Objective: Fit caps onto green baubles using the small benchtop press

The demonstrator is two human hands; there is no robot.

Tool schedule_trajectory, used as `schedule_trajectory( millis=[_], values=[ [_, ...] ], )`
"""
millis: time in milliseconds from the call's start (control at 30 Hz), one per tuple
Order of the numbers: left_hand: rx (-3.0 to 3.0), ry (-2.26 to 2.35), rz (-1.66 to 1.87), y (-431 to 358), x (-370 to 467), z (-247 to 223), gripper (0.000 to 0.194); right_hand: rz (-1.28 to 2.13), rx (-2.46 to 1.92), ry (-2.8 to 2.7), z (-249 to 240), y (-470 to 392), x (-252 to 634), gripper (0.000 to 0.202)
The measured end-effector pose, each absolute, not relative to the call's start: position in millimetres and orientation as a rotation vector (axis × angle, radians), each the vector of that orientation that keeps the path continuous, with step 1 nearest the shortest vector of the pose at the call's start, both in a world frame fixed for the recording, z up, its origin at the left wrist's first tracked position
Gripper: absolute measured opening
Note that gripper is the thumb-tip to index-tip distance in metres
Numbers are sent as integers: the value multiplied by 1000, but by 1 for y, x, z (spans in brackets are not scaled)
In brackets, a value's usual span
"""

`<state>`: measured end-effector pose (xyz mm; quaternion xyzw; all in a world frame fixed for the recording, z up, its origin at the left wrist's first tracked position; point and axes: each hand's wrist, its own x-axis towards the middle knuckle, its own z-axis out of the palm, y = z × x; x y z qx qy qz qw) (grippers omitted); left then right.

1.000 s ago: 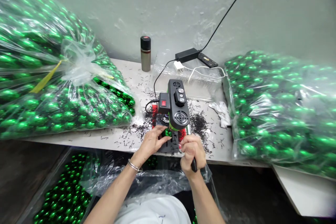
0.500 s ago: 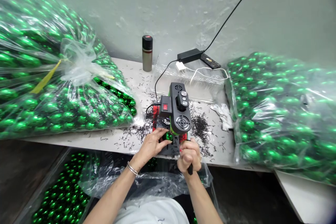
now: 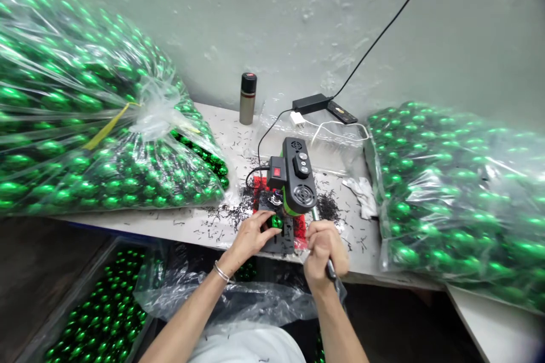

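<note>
A small black bench drill press (image 3: 299, 176) with a red switch stands on the table, its base over a red mat (image 3: 300, 231). My left hand (image 3: 252, 232) pinches a shiny green ball (image 3: 277, 221) between thumb and fingers, just over the base and beside the machine's head. My right hand (image 3: 326, 253) is wrapped round the lever handle (image 3: 331, 270) at the machine's right side. Whether a drill bit touches the ball is hidden under the head. Dark curled shavings (image 3: 327, 208) lie around the base.
Large clear bags of green balls flank the table, one left (image 3: 106, 142) and one right (image 3: 451, 198). Behind stand a bottle (image 3: 247, 99), a power adapter (image 3: 312, 103) and a clear plastic tray (image 3: 332, 150). A white cloth (image 3: 361, 195) lies right; an open bag of balls (image 3: 102, 306) sits below.
My right hand has moved right and outward with the lever, away from the machine's head. The left hand still holds the ball by the base. The camera view has shifted slightly.
</note>
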<state>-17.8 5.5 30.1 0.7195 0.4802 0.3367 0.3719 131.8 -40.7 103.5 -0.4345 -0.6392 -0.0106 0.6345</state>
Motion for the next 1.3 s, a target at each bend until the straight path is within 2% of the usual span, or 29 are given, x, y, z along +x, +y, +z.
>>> schedule_trajectory(
  millis=[133, 233, 267, 367, 467, 567, 733, 800, 900, 1000, 1067, 1133, 1300],
  values=[
    [1856, 1180, 874, -24, -41, 34, 41, 37, -1061, -1427, 130, -43, 130, 32],
    [1989, 1248, 875, -35, -60, 42, 56, 6, -1029, -1433, 126, -42, 128, 31],
    [2049, 1303, 899, -31, -65, 45, 56, -4, -1016, -1434, 123, -42, 128, 31],
    [2268, 1581, 951, 5, -76, 58, 35, -14, -994, -1434, 113, -41, 127, 30],
    [2452, 1909, 691, 57, -84, 66, 35, -18, -973, -1443, 110, -41, 128, 30],
    [2536, 1929, 509, 93, -89, 64, 30, -16, -984, -1452, 109, -42, 128, 30],
    [2549, 1893, 511, 102, -95, 58, 20, -19, -1016, -1450, 106, -44, 128, 32],
    [2509, 1877, 604, 95, -98, 62, 17, -18, -1016, -1449, 104, -44, 129, 32],
    [2298, 1740, 944, 77, -100, 73, 30, -16, -1015, -1457, 101, -43, 131, 28],
    [2043, 1615, 1158, 52, -97, 80, 34, 43, -1007, -1374, 97, -44, 130, 6],
    [1950, 1580, 1202, 33, -93, 80, 33, 138, -1017, -1232, 95, -49, 126, 38],
    [1897, 1535, 1226, 15, -87, 77, 32, 234, -1073, -1091, 91, -57, 120, 53],
    [1861, 1408, 1222, -32, -64, 64, 32, 593, -1313, -1158, 69, -82, 94, 40]
  ],
)
